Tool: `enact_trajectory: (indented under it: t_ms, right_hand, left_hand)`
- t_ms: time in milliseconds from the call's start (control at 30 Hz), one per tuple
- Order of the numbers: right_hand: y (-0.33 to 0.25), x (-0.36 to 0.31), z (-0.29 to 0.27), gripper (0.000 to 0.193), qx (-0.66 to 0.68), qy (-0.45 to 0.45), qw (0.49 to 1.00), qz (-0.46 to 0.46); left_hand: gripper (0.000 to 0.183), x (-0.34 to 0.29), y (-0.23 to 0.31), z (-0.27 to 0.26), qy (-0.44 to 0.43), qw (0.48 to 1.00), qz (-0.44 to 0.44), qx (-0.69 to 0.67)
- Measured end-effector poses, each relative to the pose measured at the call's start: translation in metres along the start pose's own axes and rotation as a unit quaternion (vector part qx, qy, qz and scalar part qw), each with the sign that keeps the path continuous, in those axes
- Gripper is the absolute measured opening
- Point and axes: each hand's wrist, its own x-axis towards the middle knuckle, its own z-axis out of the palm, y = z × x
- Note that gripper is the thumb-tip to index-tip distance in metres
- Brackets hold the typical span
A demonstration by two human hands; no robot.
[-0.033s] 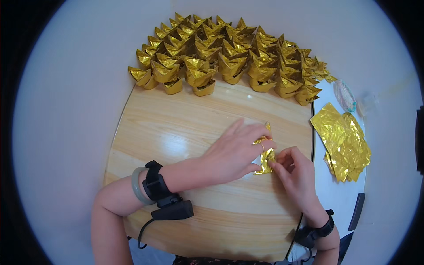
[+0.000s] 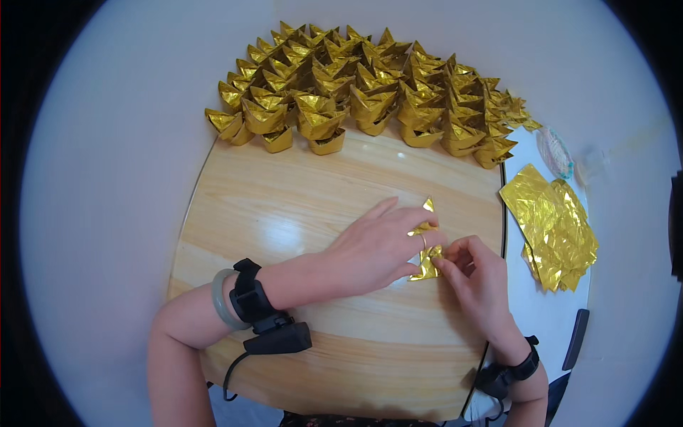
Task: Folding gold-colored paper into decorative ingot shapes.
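Observation:
A folded strip of gold foil paper (image 2: 430,265) lies on the wooden table, its pointed tip showing beyond my fingers. My left hand (image 2: 388,245) reaches over it from the left, fingers bent down onto the paper and thumb beside its near left edge. The left palm and fingers hide the strip's middle. At the strip's right edge, my right hand (image 2: 475,274) pinches the foil between thumb and forefinger, its other fingers curled in.
Stacked gold foil ingot shapes (image 2: 327,107) crowd the table's far side. To the right, loose gold foil sheets (image 2: 551,228) lie on a white surface (image 2: 526,306), with a clear-wrapped bundle (image 2: 555,153) beyond them. Black devices (image 2: 279,337) are strapped to both wrists.
The left fingers have shifted slightly nearer to me over the foil, showing a little more of its tip. My right hand keeps its pinch in nearly the same place.

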Motion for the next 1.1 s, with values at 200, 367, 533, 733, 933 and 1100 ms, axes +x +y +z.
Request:
enact_trajectory:
  t_ms: [200,367,533,733,933,1100]
  right_hand:
    - [0.001,0.0,-0.001,0.014,0.001,0.009,1.0,0.008]
    - [0.003,-0.01,-0.005,0.024,-0.184,0.076,0.954,-0.222]
    - [-0.002,-0.016,0.001,0.036,-0.262,0.053,0.918,-0.294]
    - [-0.009,-0.027,0.001,0.067,-0.353,-0.036,0.884,-0.305]
    - [-0.013,-0.03,-0.01,0.088,-0.344,-0.108,0.886,-0.291]
    - [-0.011,-0.028,-0.018,0.089,-0.312,-0.131,0.893,-0.297]
  left_hand:
    - [0.038,0.002,-0.001,-0.003,-0.015,0.995,0.064,0.08]
    - [0.034,0.003,0.002,-0.001,0.005,0.995,0.042,0.095]
    - [0.026,0.004,0.0,0.001,0.029,0.995,0.018,0.089]
    - [0.022,0.007,-0.001,-0.005,0.018,0.996,0.016,0.085]
    - [0.025,0.008,-0.005,-0.001,0.018,0.998,0.0,0.062]
    - [0.028,0.009,-0.01,-0.001,0.012,0.999,-0.049,-0.014]
